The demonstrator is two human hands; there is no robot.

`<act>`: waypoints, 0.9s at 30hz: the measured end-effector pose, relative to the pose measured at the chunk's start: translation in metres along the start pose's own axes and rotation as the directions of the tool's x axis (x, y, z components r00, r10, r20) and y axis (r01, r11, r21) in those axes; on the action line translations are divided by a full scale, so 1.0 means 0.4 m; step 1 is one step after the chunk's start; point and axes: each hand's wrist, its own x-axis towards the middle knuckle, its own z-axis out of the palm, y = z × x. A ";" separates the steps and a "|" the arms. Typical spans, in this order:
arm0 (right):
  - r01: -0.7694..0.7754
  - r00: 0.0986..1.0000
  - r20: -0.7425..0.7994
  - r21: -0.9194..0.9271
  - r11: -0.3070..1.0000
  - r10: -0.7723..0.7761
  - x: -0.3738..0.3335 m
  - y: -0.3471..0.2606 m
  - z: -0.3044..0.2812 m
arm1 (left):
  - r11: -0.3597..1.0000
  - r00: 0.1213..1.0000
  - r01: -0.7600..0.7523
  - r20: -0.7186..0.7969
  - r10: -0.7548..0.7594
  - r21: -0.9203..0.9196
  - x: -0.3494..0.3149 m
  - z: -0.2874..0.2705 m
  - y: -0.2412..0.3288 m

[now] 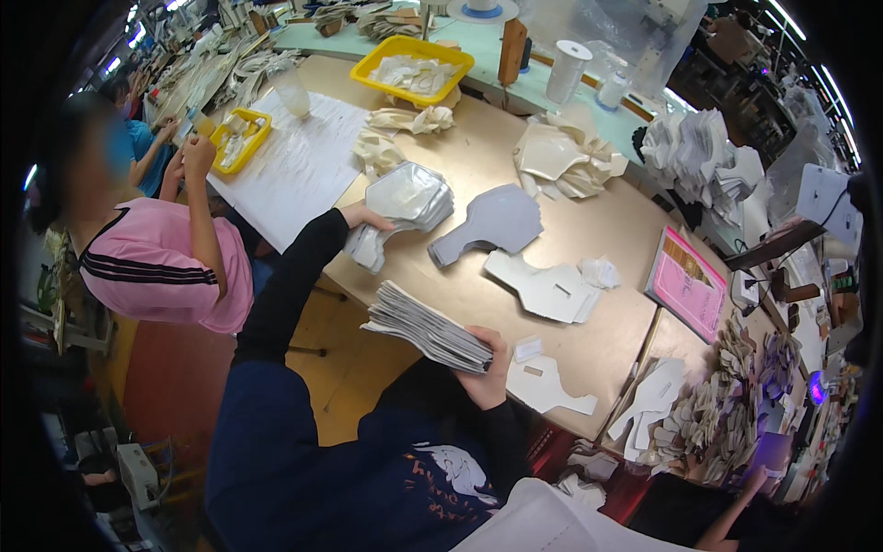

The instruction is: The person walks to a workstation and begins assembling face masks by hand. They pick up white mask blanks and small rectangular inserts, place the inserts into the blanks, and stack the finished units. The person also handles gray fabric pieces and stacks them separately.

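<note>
My right hand (489,370) is closed around one end of a thick stack of grey-white cut pieces (426,328), held in front of the table's near edge. At the table's left edge, my left hand (366,217) grips a stack of glossy white cut pieces (412,195), its thumb on top and its other fingers mostly hidden. Beside that stack lies a grey shaped pile (497,221). White cut pieces with a slot (550,290) rest to the right of it, and another white slotted piece (543,385) lies close to my right hand.
On the tan table (616,350) are cream pieces (566,156), a yellow basket (409,81) and a pink booklet (688,285). A thread cone (568,72) stands behind. At left, a person in pink (170,262) works by a smaller yellow basket (241,141). Piled pieces (708,419) lie right.
</note>
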 end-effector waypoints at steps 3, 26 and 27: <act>-0.022 0.999 -0.048 0.067 0.998 0.026 -0.006 -0.006 0.003 | 0.981 0.990 -0.138 0.058 0.131 0.139 -0.072 -0.006 -0.014; -0.570 0.717 0.116 0.666 0.481 0.688 -0.161 -0.159 -0.085 | 0.615 0.990 -0.143 0.113 0.089 0.776 -0.177 0.238 -0.031; -0.569 0.707 0.118 0.680 0.462 0.697 -0.163 -0.161 -0.088 | 0.547 0.989 -0.128 0.063 0.136 0.827 -0.196 0.244 -0.017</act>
